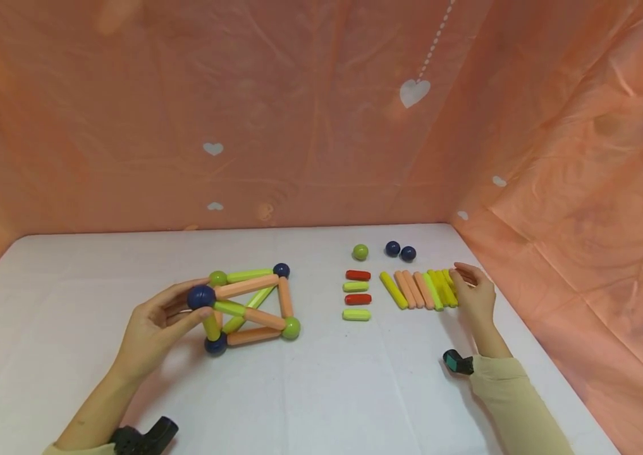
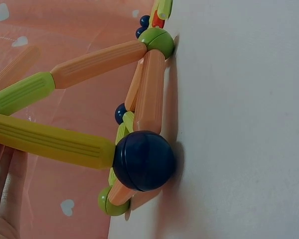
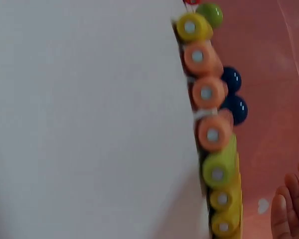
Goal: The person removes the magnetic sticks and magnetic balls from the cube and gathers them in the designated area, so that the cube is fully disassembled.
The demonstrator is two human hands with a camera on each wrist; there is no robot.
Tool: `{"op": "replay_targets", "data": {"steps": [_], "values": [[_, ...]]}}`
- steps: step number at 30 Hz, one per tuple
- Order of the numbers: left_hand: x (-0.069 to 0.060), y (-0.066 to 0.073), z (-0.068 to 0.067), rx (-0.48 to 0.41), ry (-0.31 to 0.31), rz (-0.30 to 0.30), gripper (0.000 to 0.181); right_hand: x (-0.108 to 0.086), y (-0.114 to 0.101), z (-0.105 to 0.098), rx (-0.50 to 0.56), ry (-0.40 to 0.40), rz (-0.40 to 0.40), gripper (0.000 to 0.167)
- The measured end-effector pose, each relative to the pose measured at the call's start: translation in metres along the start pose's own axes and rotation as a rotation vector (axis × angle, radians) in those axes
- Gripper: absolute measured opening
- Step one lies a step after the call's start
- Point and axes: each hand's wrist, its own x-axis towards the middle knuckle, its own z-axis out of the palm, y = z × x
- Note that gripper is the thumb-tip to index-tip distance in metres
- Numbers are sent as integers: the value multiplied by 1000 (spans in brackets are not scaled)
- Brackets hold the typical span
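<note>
A frame (image 1: 264, 319) of orange, green and yellow magnetic building sticks joined by navy and green balls stands on the table at left. My left hand (image 1: 147, 328) pinches its raised navy ball (image 1: 201, 297) between thumb and fingers. In the left wrist view, a yellow stick (image 2: 55, 142) slopes from the hand's side to a lower navy ball (image 2: 144, 160). Over the right end of a row of loose sticks, my right hand (image 1: 475, 300) hovers beside the yellow sticks (image 1: 445, 287). Its fingers (image 3: 289, 209) look relaxed and apart from the sticks in the right wrist view.
Short red and light green sticks (image 1: 357, 299) lie in a column between the frame and the row. Behind them sit a loose green ball (image 1: 360, 252) and two navy balls (image 1: 400, 251). An orange cloth (image 1: 298, 126) hangs along the back and right edges of the white table (image 1: 321, 392).
</note>
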Motion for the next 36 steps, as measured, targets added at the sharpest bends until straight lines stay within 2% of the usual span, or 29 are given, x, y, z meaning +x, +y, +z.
{"op": "replay_targets", "data": {"steps": [7,15,26,32,36], "values": [[1,0,2,61,8,-2,40,-8,-11,15,50,-60,-37,37],[1,-2,3,72,2,-7,41,-16,-20,23,118,-120,-159,31],[1,-2,3,129,-9,-12,42,-27,-36,38,124,-276,-170,35],[1,-3,4,124,-31,-13,42,-33,-41,44,168,-306,-219,33],[1,-3,4,129,-33,-19,42,-38,-46,49,218,-357,-261,31]]}}
